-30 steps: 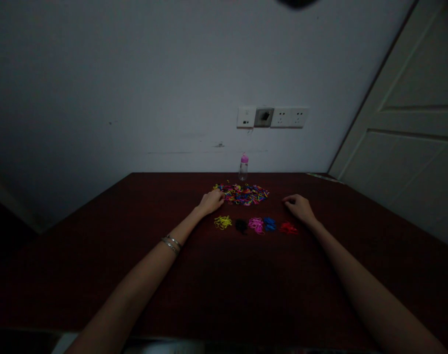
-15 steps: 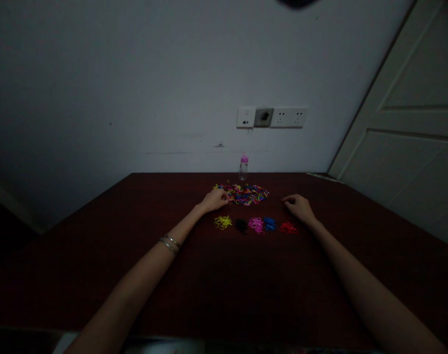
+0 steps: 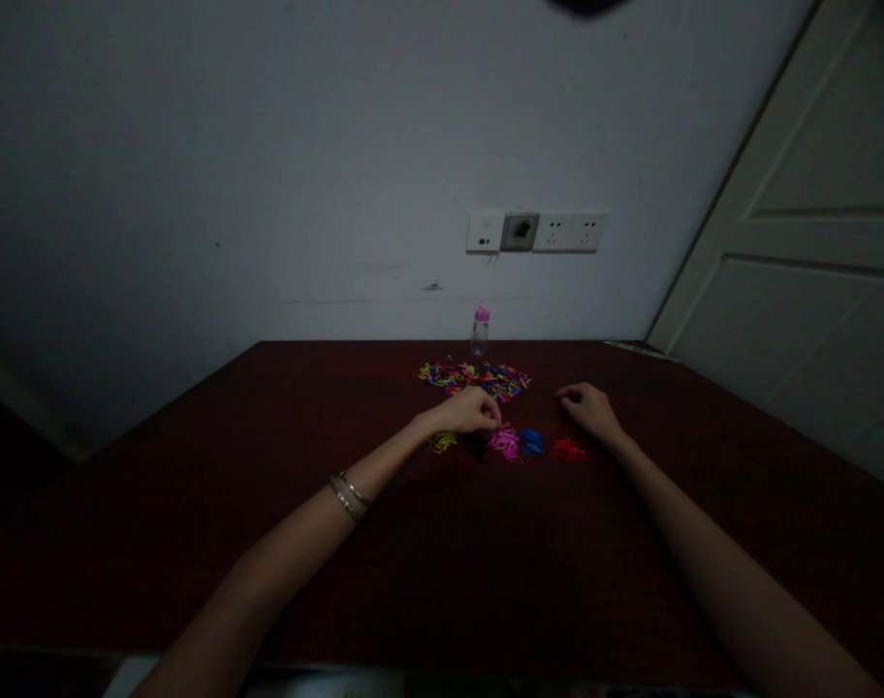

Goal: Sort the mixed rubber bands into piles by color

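Note:
My left hand [image 3: 471,409] is closed in a pinch just above the pink bands [image 3: 504,443]; whatever its fingertips hold is too small to name. Under its wrist lie the yellow bands [image 3: 443,442], and the black bands [image 3: 477,446] are partly covered. Blue bands [image 3: 532,442] and red bands [image 3: 568,449] continue the row to the right. My right hand [image 3: 588,407] rests on the table beyond the red bands, thumb and fingers close together, and what is between them cannot be made out. Behind the row spreads a mixed multicoloured pile [image 3: 504,380].
A clear bottle with a pink cap [image 3: 481,332] stands behind the mixed pile, near the wall. Sockets [image 3: 569,232] are set in the wall above the dark red table [image 3: 457,562]. A white panelled door [image 3: 812,242] is on the right.
My left hand has moved right and nearer to me, from the left edge of the mixed pile to above the pink bands. My right hand has stayed in place.

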`<action>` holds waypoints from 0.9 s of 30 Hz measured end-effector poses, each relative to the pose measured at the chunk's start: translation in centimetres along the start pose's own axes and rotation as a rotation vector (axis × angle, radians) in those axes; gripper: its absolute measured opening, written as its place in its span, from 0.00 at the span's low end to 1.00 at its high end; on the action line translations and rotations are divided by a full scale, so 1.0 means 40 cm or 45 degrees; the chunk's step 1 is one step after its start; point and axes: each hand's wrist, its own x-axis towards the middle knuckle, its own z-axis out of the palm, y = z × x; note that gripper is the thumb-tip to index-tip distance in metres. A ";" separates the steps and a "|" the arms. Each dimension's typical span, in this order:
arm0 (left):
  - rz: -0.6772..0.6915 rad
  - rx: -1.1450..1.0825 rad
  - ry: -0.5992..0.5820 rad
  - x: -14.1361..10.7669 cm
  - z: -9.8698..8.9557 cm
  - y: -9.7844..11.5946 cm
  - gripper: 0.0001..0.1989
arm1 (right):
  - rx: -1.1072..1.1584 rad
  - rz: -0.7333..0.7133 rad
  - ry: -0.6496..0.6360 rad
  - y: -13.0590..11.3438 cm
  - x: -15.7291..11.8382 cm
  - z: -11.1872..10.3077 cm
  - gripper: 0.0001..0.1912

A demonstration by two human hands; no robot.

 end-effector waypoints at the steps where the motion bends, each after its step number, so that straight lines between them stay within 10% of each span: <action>1: 0.005 0.012 0.000 0.001 0.005 0.003 0.08 | 0.001 -0.004 0.001 0.000 0.000 0.001 0.14; 12: -0.014 -0.160 0.094 0.005 0.015 -0.015 0.09 | -0.005 -0.041 0.004 -0.006 -0.005 0.000 0.14; 27: -0.534 -0.286 0.959 -0.055 -0.088 -0.323 0.12 | 0.134 -0.299 -0.089 -0.039 -0.002 0.018 0.14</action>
